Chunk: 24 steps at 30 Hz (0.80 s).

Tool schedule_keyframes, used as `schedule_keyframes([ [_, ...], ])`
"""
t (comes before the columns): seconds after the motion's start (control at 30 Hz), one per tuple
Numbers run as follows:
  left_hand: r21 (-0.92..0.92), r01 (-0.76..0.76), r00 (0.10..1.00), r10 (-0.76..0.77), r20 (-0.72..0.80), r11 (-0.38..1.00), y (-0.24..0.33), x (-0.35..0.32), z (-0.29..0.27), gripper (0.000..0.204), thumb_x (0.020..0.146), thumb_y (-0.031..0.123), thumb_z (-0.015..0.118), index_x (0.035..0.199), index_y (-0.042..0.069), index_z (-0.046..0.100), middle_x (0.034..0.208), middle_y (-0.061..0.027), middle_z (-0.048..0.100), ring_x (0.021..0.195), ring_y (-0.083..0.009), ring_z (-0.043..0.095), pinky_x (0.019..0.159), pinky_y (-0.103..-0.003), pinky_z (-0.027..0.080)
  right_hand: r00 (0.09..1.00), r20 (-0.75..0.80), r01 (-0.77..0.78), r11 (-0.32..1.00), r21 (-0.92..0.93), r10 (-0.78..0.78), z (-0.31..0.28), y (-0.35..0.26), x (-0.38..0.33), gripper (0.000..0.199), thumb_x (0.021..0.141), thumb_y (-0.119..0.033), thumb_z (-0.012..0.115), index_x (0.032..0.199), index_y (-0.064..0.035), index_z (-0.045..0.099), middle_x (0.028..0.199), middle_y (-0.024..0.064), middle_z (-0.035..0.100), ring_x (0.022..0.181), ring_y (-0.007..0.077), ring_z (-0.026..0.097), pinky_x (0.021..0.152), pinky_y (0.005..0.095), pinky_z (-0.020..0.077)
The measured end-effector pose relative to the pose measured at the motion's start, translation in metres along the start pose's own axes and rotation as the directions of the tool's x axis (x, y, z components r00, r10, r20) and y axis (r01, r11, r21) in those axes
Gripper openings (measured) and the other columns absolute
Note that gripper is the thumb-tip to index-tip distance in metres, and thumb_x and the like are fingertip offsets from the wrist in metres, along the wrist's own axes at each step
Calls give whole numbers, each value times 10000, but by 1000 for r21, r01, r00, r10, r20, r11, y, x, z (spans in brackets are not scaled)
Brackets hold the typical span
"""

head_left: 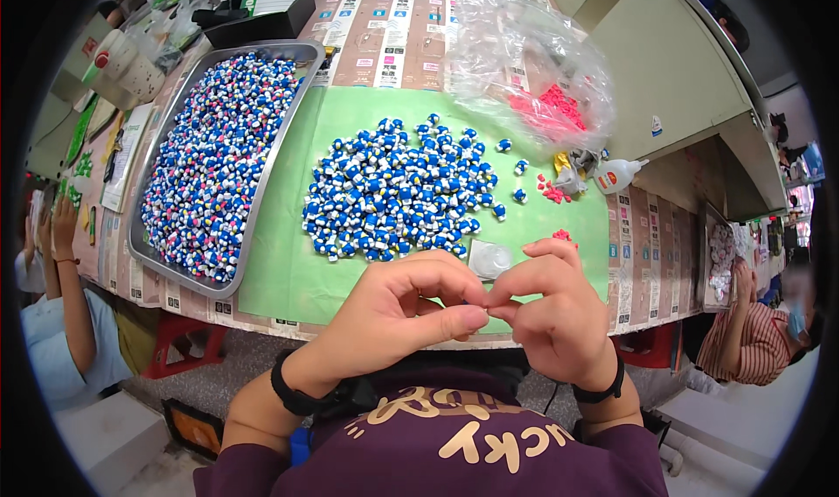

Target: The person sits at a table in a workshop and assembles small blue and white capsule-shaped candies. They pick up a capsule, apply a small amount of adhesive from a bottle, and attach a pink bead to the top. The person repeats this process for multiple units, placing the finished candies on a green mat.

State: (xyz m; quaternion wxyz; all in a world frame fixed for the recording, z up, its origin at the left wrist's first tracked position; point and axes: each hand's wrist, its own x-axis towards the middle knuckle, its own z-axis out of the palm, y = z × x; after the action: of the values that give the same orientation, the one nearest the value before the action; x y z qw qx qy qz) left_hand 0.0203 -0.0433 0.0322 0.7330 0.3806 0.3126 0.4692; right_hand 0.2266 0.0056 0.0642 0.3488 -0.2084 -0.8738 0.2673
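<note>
My left hand (411,300) and my right hand (555,309) meet fingertip to fingertip over the near edge of the green mat (280,270). Both are closed in a pinch; whatever sits between the fingertips is too small and covered to name. Just beyond them is a small clear round dish or lid (491,259) on a pale square. A broad pile of small blue-and-white pieces (393,191) lies ahead on the mat, with a few strays at its right. Small red-pink bits (562,235) lie beside my right fingers, with more bits (552,191) farther back.
At left stands a metal tray (269,167) full of similar pieces. A clear plastic bag (489,51) with pink bits (559,108) lies at the back right, near a white squeeze bottle (617,176) and a grey cabinet (682,69). Other people work at both sides.
</note>
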Motion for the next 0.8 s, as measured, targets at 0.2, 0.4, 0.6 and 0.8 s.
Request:
schedule_keyframes([
  [0.2,243,-176,979,195,-54,954,-1,-3,2,126,846,-64,703,965,-23,701,995,-107,639,831,-152,652,682,-250,551,992,-27,-117,967,228,126,5,2,-2,255,777,92,711,828,-88,537,942,67,675,811,210,632,834,362,473],
  [0.4,756,-402,846,526,91,517,-5,-3,4,183,748,-63,769,903,15,710,909,-82,656,772,-183,643,634,-272,509,890,54,-413,751,515,453,12,-4,-9,229,833,113,658,811,-49,497,941,103,654,840,196,628,761,290,499],
  [0.6,793,-374,862,496,106,481,-8,-2,2,189,751,-57,776,898,14,683,932,-92,647,784,-174,630,640,-268,502,890,174,-455,813,363,421,3,0,-3,276,808,153,608,783,-63,437,945,114,624,887,185,606,804,304,484],
  [0.8,694,-286,883,463,-77,660,-6,-5,-10,162,819,-86,677,950,5,652,1009,-104,633,828,-152,629,669,-249,514,928,139,-327,934,-142,345,-14,32,-4,253,689,151,525,809,-64,464,809,58,529,773,285,544,863,370,397],
])
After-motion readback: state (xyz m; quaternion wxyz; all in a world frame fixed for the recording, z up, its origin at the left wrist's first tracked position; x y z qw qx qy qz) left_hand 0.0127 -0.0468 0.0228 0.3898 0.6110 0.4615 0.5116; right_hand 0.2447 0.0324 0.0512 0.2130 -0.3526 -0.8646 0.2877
